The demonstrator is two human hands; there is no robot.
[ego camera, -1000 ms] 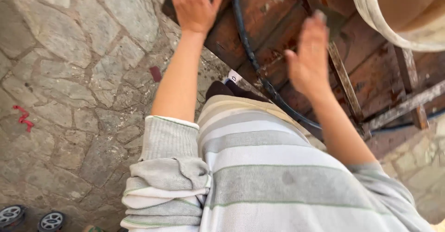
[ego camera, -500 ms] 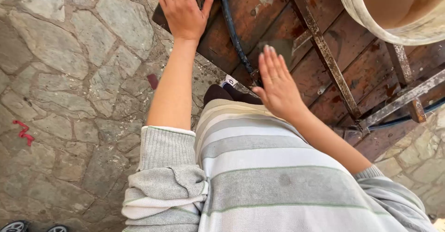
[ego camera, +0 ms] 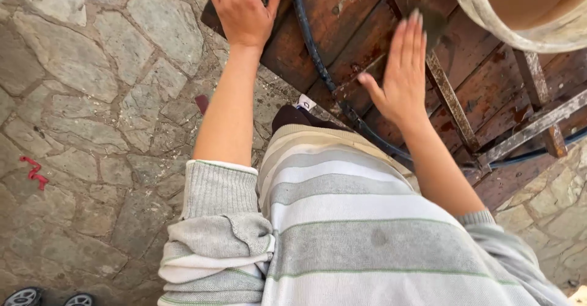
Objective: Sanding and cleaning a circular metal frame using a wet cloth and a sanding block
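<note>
Since half a second ago the right hand (ego camera: 400,77) has lifted away from the body and now hangs flat, fingers spread and holding nothing, over the rusty metal bar (ego camera: 449,101) that crosses the dark wooden platform (ego camera: 342,31). Left hand (ego camera: 243,9) has hardly shifted; it rests palm down at the platform's near corner, fingers loosely open, beside the black hose (ego camera: 312,43) that runs along the boards toward the person. Above right sits a pale round tub (ego camera: 507,28), only partly in view.

To steady the work well, I judge the left palm should bear firmly on the wood while the right comes down squarely on the bar, clear of the hose and any rust edges.

A small white tag (ego camera: 304,104) lies by the platform edge, and a red scrap (ego camera: 33,171) lies well apart on the stone paving (ego camera: 92,98).
</note>
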